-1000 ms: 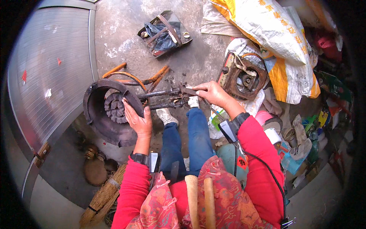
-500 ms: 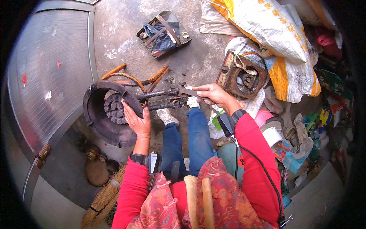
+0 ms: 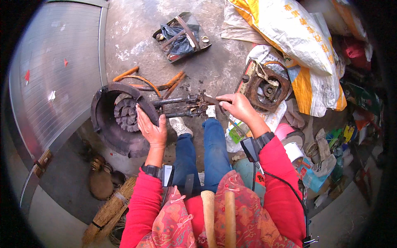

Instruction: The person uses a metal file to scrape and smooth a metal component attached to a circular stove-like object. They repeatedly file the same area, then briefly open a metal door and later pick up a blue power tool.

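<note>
- Burner [image 3: 124,120], a blackened cast-iron gas burner with a ribbed core, lies on the concrete floor [image 3: 136,37] just ahead of the person's knees, with two rusty pipes [image 3: 173,106] running right from it to a valve block [image 3: 196,103].
- Left hand [image 3: 149,127] rests palm-down on the burner's curved rim, fingers stretched out and close together, the thumb set apart to the right; it presses flat rather than grips.
- Left forearm rises almost straight up from the lower edge, red sleeve pushed to the wrist, a dark watch [image 3: 151,169] at the cuff.
- Right hand [image 3: 236,106] reaches in from the right to the pipe end, wrist bent, fingers curled shut around a thin dark tool [image 3: 211,100] whose tip meets the valve block.
- Right forearm slants up-left from the elbow; a black device [image 3: 250,148] is strapped at the wrist.
- Shoes [image 3: 182,125] sit just below the pipes, legs in blue jeans.
- Orange hoses [image 3: 165,84] lie just beyond the burner; farther off a dark tray of parts [image 3: 181,36].
- Right of the hand sits a rusty square housing [image 3: 264,89], with white-and-yellow sacks [image 3: 297,37] behind it.
- Broom [image 3: 108,211] lies at lower left, near a corrugated shutter [image 3: 53,78].
</note>
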A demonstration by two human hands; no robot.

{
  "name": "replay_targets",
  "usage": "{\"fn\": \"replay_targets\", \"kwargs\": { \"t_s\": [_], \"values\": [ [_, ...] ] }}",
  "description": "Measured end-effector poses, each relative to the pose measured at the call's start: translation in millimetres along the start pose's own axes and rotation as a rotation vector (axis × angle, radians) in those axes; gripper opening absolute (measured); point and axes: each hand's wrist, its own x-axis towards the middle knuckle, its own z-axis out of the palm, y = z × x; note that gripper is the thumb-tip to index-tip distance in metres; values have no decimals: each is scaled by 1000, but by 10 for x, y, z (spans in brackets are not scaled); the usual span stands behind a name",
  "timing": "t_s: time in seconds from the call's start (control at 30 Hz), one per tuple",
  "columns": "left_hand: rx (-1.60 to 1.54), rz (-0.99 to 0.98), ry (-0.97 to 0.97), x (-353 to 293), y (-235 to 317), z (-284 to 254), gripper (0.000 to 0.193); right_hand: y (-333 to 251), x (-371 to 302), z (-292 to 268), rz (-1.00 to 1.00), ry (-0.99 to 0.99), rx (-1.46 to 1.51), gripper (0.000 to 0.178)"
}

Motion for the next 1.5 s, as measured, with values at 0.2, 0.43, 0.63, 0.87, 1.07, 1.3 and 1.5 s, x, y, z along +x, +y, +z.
{"fn": "replay_targets", "kwargs": {
  "t_s": [0.2,0.43,0.63,0.87,1.07,1.3,1.5],
  "values": [
    [-4,13,5,-9,-9,14,94,-263,309,-69,-65,-177,-426,25],
    [10,16,15,17,9,-7,95,-139,513,-331,47,-426,94,28],
    [-10,1,2,4,4,-5,96,-281,326,-408,-16,-272,-257,27],
    [-5,4,-5,-4,2,1,96,-410,293,-165,-113,-255,-638,26],
    [0,0,-13,12,6,-6,96,-476,134,-56,-195,-256,-787,25],
    [3,-14,-3,18,14,2,96,-550,52,-108,-180,-254,-728,23],
    [11,1,3,6,-6,15,95,-426,162,-66,-195,-167,-790,25]
  ]
}}
